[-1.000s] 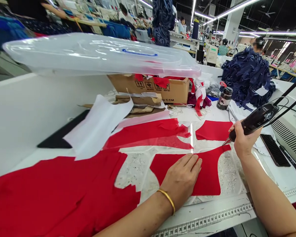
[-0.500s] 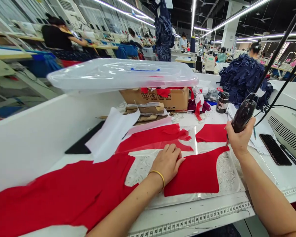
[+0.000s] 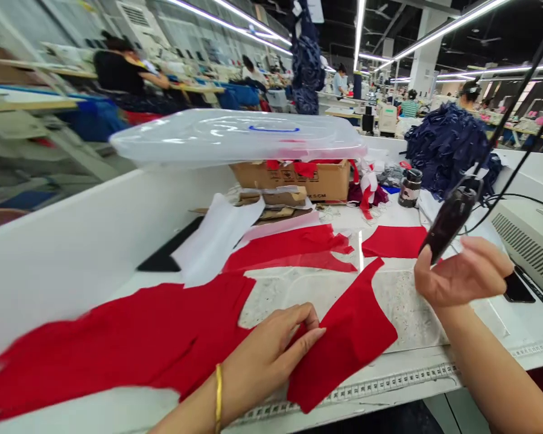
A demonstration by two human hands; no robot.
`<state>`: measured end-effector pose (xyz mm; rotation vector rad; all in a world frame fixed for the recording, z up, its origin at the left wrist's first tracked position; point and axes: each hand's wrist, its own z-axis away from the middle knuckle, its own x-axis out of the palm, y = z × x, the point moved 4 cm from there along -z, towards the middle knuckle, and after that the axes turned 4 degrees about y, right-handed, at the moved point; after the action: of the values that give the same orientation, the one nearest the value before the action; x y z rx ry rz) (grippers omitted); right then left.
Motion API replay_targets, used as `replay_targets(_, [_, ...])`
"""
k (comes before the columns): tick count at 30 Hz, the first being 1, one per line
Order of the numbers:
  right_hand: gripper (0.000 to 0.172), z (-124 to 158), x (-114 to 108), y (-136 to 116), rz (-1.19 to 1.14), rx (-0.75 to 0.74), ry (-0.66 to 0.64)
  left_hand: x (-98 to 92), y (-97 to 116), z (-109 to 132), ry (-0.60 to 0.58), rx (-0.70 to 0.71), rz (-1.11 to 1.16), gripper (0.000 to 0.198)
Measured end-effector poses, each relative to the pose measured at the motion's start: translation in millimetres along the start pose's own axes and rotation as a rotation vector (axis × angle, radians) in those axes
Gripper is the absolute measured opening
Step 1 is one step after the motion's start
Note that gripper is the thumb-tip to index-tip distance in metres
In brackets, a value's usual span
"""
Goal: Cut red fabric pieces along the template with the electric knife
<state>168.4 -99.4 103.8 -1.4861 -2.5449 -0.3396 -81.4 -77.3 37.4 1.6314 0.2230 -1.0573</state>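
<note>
My left hand (image 3: 271, 352) is near the table's front edge, its fingers pinched on the left edge of a cut red fabric piece (image 3: 353, 337). The piece lies tilted, its lower corner over the measuring tape (image 3: 389, 383). My right hand (image 3: 461, 274) hovers at the right with its palm up and fingers spread. A black corded hand tool (image 3: 450, 220) hangs from its cables, its lower tip just by my thumb. I cannot see any finger wrapped round it.
A large red fabric sheet (image 3: 131, 343) lies at left, more red pieces (image 3: 294, 247) farther back. Behind are a clear plastic lid (image 3: 235, 135) over a cardboard box (image 3: 317, 178), a dark jar (image 3: 409, 187) and a navy fabric pile (image 3: 447, 144). A phone (image 3: 516, 289) and white machine (image 3: 529, 235) sit right. People work in the background.
My left hand went from flat to pinching and pulled the red piece toward the front edge, turning it. My right hand opened its grip on the black tool, which now hangs above it.
</note>
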Motion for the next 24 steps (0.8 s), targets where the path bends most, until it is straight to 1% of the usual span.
replay_targets(1, [0.033, 2, 5, -13, -0.119, -0.045, -0.124, -2.6, 1, 6, -0.014, -0.018, 0.009, 0.034])
replay_targets(3, [0.023, 16, 21, -37, -0.315, -0.087, -0.495, -7.2, 0, 17, -0.046, -0.057, 0.044, 0.033])
replay_targets(4, [0.022, 27, 30, -47, -0.364, -0.092, -0.687, -9.4, -1, 23, -0.061, -0.072, 0.071, 0.032])
replay_targets(5, [0.022, 40, 37, -56, -0.379, -0.093, -0.854, -11.7, -2, 29, -0.068, -0.082, 0.099, 0.031])
replay_targets(7, [0.03, 66, 48, -66, -0.379, -0.088, -1.126, -16.5, -4, 43, -0.063, -0.087, 0.156, 0.03])
replay_targets(8, [0.036, 78, 51, -70, -0.39, -0.088, -1.227, -18.7, -5, 50, -0.056, -0.084, 0.181, 0.029])
replay_targets(9, [0.041, 88, 53, -72, -0.415, -0.096, -1.296, -20.4, -6, 57, -0.051, -0.084, 0.207, 0.028])
replay_targets(10, [0.045, 98, 54, -75, -0.435, -0.101, -1.343, -21.8, -7, 63, -0.049, -0.087, 0.232, 0.026])
replay_targets(12, [0.046, 111, 56, -78, -0.468, -0.109, -1.37, -24.0, -11, 76, -0.049, -0.101, 0.278, 0.022])
replay_targets(13, [0.041, 116, 56, -80, -0.47, -0.109, -1.37, -25.0, -14, 81, -0.05, -0.11, 0.295, 0.021])
replay_targets(16, [0.018, 122, 60, -86, -0.471, -0.107, -1.375, -29.1, -29, 94, -0.05, -0.154, 0.325, 0.018])
replay_targets(17, [0.016, 121, 62, -87, -0.473, -0.108, -1.383, -31.4, -35, 97, -0.05, -0.171, 0.332, 0.017])
replay_targets(19, [0.019, 113, 69, -90, -0.475, -0.116, -1.39, -38.8, -50, 102, -0.043, -0.194, 0.307, 0.014])
replay_targets(21, [0.018, 95, 78, -90, -0.471, -0.112, -1.343, -53.3, -66, 104, 0.001, -0.2, 0.166, 0.011])
replay_targets(23, [0.014, 71, 90, -90, -0.451, -0.063, -1.22, -77.3, -78, 103, 0.116, -0.171, -0.102, 0.017])
replay_targets(24, [0.012, 58, 95, -90, -0.433, -0.023, -1.137, -92.1, -82, 102, 0.2, -0.141, -0.258, 0.021])
